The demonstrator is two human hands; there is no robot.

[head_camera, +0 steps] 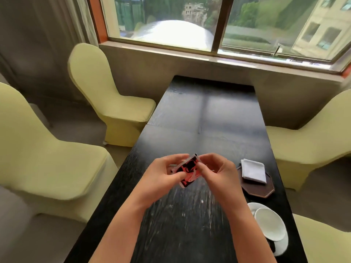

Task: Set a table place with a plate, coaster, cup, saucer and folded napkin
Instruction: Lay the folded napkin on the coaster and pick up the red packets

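Both my hands hold a small square coaster (188,170), red and black with a white border, tilted above the black table (190,221). My left hand (165,173) pinches its left edge. My right hand (216,171) grips its right side with curled fingers. A folded white napkin (253,170) lies on a dark brown octagonal plate (266,188) at the table's right edge. Nearer to me, a small white saucer (269,223) rests on a larger white dish (281,245). No cup is in view.
Pale yellow covered chairs stand on the left (114,95), near left (47,158) and right (313,137). The table runs away from me to a low wall under a wide window (209,23).
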